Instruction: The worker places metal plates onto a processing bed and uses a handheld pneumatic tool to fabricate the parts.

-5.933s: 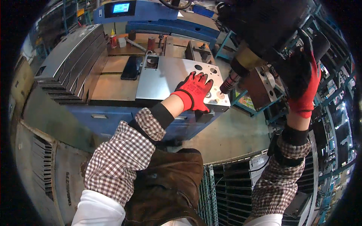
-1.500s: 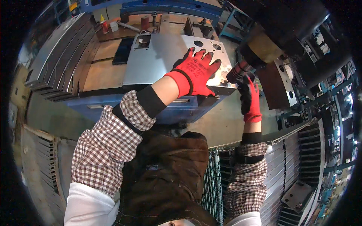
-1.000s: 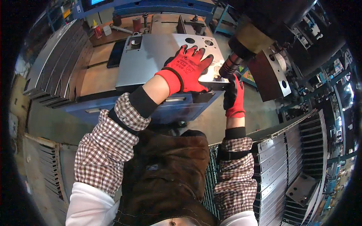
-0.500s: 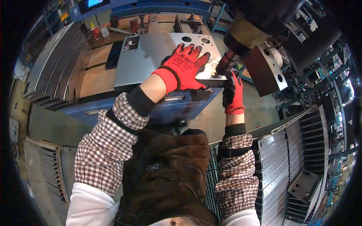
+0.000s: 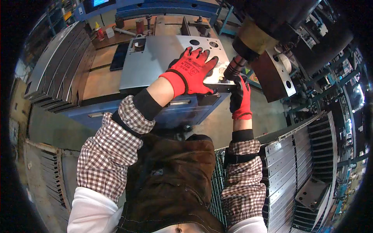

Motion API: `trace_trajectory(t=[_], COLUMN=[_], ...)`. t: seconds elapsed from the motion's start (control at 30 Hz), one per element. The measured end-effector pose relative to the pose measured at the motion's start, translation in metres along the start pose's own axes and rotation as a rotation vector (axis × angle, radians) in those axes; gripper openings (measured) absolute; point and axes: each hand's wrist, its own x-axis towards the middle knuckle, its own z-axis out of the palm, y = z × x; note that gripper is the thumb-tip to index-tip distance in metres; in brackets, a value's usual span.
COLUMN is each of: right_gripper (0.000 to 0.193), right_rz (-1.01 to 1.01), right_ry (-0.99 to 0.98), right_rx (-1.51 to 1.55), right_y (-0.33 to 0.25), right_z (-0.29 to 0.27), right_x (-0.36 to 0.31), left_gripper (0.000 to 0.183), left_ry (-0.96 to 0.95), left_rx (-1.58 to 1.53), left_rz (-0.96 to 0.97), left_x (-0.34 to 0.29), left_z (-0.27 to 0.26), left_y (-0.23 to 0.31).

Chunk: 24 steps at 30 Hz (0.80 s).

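Observation:
A flat grey sheet-metal panel [image 5: 145, 70] with round holes near its far right edge and a cut-out at its far left corner lies on the bench. My left hand [image 5: 192, 70], in a red glove with dark fingertips, rests flat on its right part with the fingers spread. At the panel's right front corner, my right hand [image 5: 241, 97], gloved alike, has its fingers closed around the edge; some of them are hidden. Just above that corner is the ringed tip of a machine spindle [image 5: 235, 68], close to my right fingertips. Whether it touches the panel I cannot tell.
Bent metal panels [image 5: 58, 66] stand in a row at the left of the bench. Behind lie a red bottle [image 5: 100, 33] and a hammer-like tool [image 5: 126, 32]. A brown-and-grey box with holes [image 5: 274, 75] hangs right of the spindle. Stacked perforated panels [image 5: 281, 167] fill the lower right.
The whole view has shifted very slightly. Both hands keep their places on the panel, and the spindle tip stays by its right corner.

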Motion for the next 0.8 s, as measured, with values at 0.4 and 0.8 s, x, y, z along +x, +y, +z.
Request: trace_trajectory(t=[0.4,0.8], right_gripper=[0.031,0.031], right_rz=[0.216,0.247], right_ry=[0.016,0.004], right_rx=[0.087,0.115], right_y=[-0.015,-0.025], right_z=[0.003,0.010], right_x=[-0.006,-0.004], left_gripper=[0.105,0.104], left_ry=[-0.003,-0.056], left_rx=[0.005,-0.005], left_rz=[-0.006,-0.029], left_x=[-0.002,-0.003], left_z=[0.002,-0.006], left_y=[-0.002,-0.001])
